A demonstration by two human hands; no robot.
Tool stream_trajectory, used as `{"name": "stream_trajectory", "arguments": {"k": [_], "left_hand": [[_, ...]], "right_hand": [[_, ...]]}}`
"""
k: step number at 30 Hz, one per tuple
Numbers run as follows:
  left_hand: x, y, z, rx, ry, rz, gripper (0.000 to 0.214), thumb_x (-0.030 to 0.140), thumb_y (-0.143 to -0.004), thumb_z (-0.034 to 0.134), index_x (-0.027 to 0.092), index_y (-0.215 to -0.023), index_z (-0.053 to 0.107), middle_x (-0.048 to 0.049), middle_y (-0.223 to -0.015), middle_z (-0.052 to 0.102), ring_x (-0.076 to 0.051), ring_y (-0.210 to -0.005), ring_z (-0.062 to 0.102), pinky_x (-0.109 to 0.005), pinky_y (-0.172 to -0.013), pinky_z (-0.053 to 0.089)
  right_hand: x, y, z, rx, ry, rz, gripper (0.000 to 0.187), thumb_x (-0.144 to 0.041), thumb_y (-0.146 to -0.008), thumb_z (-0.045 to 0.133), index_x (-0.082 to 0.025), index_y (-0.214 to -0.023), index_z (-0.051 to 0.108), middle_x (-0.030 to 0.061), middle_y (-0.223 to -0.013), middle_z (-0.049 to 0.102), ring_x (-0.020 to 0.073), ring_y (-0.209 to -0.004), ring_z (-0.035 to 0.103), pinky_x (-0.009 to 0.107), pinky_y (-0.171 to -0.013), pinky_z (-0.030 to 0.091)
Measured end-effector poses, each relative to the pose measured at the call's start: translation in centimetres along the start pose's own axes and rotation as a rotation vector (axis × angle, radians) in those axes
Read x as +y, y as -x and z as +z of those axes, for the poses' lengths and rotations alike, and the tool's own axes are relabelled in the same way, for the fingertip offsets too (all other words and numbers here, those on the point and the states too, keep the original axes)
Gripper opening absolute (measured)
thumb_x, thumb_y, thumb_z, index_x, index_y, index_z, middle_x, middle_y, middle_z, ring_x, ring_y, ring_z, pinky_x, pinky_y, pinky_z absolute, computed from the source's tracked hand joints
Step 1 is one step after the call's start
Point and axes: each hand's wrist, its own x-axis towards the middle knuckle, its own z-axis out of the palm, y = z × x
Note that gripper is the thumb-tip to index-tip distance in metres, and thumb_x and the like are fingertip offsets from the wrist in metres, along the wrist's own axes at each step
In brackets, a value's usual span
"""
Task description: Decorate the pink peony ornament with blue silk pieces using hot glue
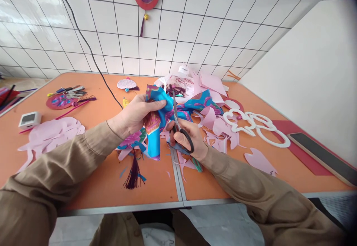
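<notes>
My left hand (pixel 134 115) is closed on a bunched piece of blue patterned fabric (pixel 156 119), held above the orange table (pixel 97 186). My right hand (pixel 187 138) grips black-handled scissors (pixel 178 121), fingers through the loops. The blades point up and away, their upper part against the fabric's edge just right of my left fingers. More blue fabric (pixel 202 103) trails to the right behind the scissors. A dark purple tassel (pixel 134 173) lies on the table below the fabric.
Pink paper scraps (pixel 220 127) and a pink cut-out sheet (pixel 50 132) lie around. White foam rings (pixel 252 123) sit right, beside a red sheet and a dark strip (pixel 323 157). A small white device (pixel 29 119), tools (pixel 69 91), a black cable (pixel 92 52).
</notes>
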Motion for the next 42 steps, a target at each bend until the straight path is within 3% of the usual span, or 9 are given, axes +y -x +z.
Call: {"name": "stream_trajectory", "arguments": {"k": [6, 18, 28, 42], "left_hand": [[-0.6, 0.5, 0.2, 0.081, 0.046, -0.016, 0.012, 0.010, -0.080, 0.070, 0.011, -0.069, 0.066, -0.0057, -0.065, 0.070, -0.016, -0.059, 0.066, -0.028, -0.061, 0.056], [-1.3, 0.8, 0.3, 0.091, 0.059, -0.045, 0.008, 0.011, -0.077, 0.074, 0.010, -0.073, 0.068, -0.0072, -0.070, 0.071, -0.018, -0.062, 0.069, -0.031, -0.064, 0.058], [-1.6, 1.0, 0.6, 0.132, 0.081, -0.058, 0.010, 0.008, -0.079, 0.072, 0.011, -0.069, 0.068, -0.0053, -0.070, 0.071, -0.016, -0.063, 0.070, -0.027, -0.065, 0.057], [-1.4, 1.1, 0.5, 0.103, 0.065, -0.058, 0.011, 0.015, -0.074, 0.079, 0.013, -0.072, 0.069, -0.0050, -0.074, 0.072, -0.017, -0.066, 0.069, -0.032, -0.072, 0.059]], "right_hand": [[0.3, 0.1, -0.1, -0.022, 0.009, 0.004, 0.052, -0.068, -0.078, 0.070, -0.018, -0.085, 0.057, -0.0031, -0.060, 0.055, 0.0104, -0.048, 0.053, 0.025, -0.046, 0.041], [-0.7, 0.0, 0.3, 0.038, 0.032, 0.073, 0.060, -0.075, -0.069, 0.072, -0.018, -0.080, 0.058, -0.0032, -0.057, 0.056, 0.0116, -0.045, 0.055, 0.025, -0.042, 0.045], [-0.4, 0.1, 0.0, 0.045, 0.030, 0.016, 0.054, -0.073, -0.076, 0.068, -0.019, -0.080, 0.058, -0.0029, -0.055, 0.056, 0.0115, -0.045, 0.053, 0.025, -0.042, 0.043], [-0.6, 0.1, 0.0, 0.060, 0.014, 0.027, 0.052, -0.069, -0.077, 0.070, -0.020, -0.075, 0.056, -0.0051, -0.051, 0.051, 0.0088, -0.041, 0.045, 0.025, -0.041, 0.038]]}}
